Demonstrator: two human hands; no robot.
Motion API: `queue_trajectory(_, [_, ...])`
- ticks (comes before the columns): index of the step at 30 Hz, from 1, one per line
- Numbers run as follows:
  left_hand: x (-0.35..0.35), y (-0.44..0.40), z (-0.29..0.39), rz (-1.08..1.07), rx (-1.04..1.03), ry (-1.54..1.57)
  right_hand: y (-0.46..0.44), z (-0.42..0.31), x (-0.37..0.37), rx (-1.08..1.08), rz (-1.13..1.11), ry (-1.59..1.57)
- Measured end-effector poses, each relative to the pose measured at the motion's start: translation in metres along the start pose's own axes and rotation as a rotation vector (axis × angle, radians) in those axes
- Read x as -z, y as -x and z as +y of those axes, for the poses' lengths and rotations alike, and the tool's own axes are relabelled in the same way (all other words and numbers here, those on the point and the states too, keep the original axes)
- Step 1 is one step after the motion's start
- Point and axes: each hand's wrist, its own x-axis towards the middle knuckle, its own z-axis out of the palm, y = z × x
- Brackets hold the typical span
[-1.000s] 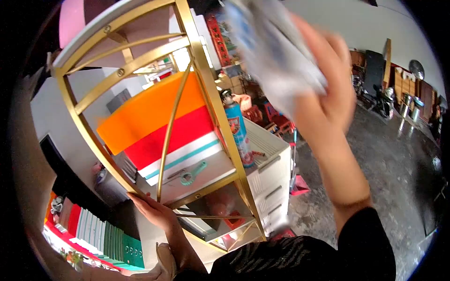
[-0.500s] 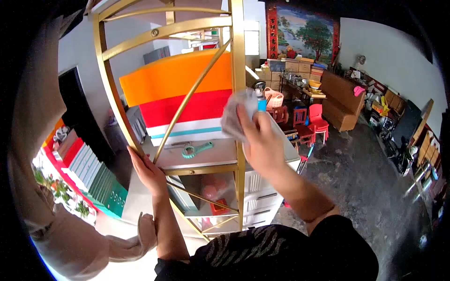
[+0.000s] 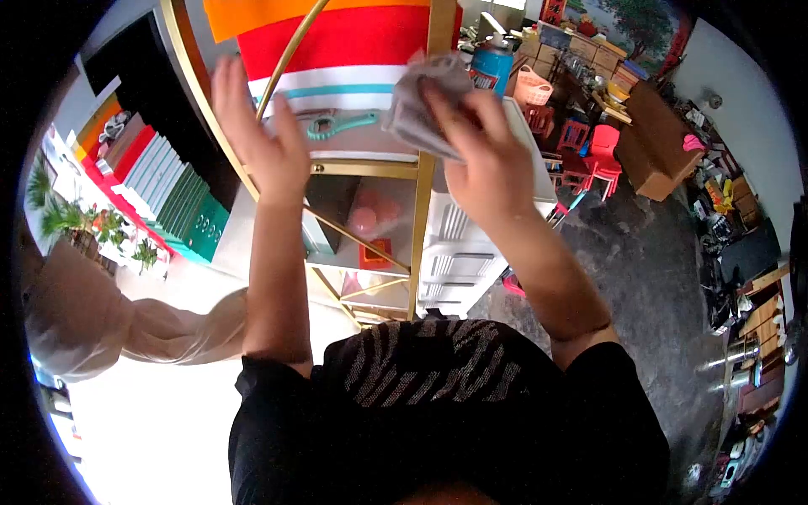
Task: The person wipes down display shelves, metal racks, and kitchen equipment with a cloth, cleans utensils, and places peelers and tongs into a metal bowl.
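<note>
A grey cloth (image 3: 411,114) is bunched in my right hand (image 3: 492,156), beside the right post of a gold metal shelf rack (image 3: 427,198). My left hand (image 3: 268,151), slightly blurred, is raised near the left post with thumb and fingers apart, holding nothing. Whether it touches the post I cannot tell. On the rack's shelf between my hands lies a teal ring-headed tool (image 3: 337,125). Behind it stand orange, red and white boxes or panels (image 3: 337,46). A blue spray can (image 3: 491,67) is just past my right hand.
Right of the rack stands a white drawer cabinet (image 3: 459,244). On the left are a twisted beige curtain (image 3: 185,324) and stacked green and white boxes (image 3: 181,202). Red chairs (image 3: 604,151) and a brown bench (image 3: 656,160) stand farther back on the dark floor.
My left hand has come off the rack's left post and opened. My right hand still holds the cloth near the right post. The view has tilted downward.
</note>
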Motion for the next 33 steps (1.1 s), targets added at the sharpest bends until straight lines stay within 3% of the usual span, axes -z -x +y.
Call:
queue_trajectory(4, [-0.036,-0.001,-0.010,-0.078,-0.054,-0.033,0.073,-0.002,-0.043,-0.067,-0.215,-0.027])
queue_trajectory(7, [-0.025,-0.010,0.012,-0.237,0.066,-0.195,0.148,-0.002,-0.075,-0.126,-0.303,-0.101])
queue_trajectory(16, [-0.045,0.007,-0.004,-0.082,0.071,-0.223,0.271,0.000,-0.122,-0.070,-0.595,-0.197])
queue_trajectory(19, [-0.042,0.005,0.001,-0.114,0.106,-0.250,0.301,-0.003,-0.124,-0.209,-0.705,-0.340])
queue_trajectory(20, [-0.045,0.005,-0.007,-0.076,0.032,-0.154,0.305,-0.006,-0.122,-0.258,-0.758,-0.378])
queue_trajectory(24, [-0.041,0.008,-0.012,-0.084,0.002,-0.100,0.288,0.004,-0.105,-0.558,-0.776,-0.663])
queue_trajectory(25, [-0.041,0.007,-0.014,-0.100,0.006,-0.093,0.256,0.007,-0.087,-0.435,-0.557,-0.730])
queue_trajectory(27, [-0.046,0.006,-0.018,-0.040,-0.043,-0.095,0.204,0.032,-0.062,-0.335,-0.433,-0.732])
queue_trajectory(29, [-0.045,0.005,-0.016,-0.042,-0.073,-0.090,0.156,0.033,-0.033,-0.519,-0.021,-0.687])
queue_trajectory(30, [-0.046,0.008,-0.015,-0.041,-0.019,-0.103,0.133,0.030,-0.032,-0.487,0.231,-0.705])
queue_trajectory(33, [-0.046,0.008,-0.006,-0.040,0.037,-0.116,0.103,0.038,-0.065,-0.352,0.119,-0.583])
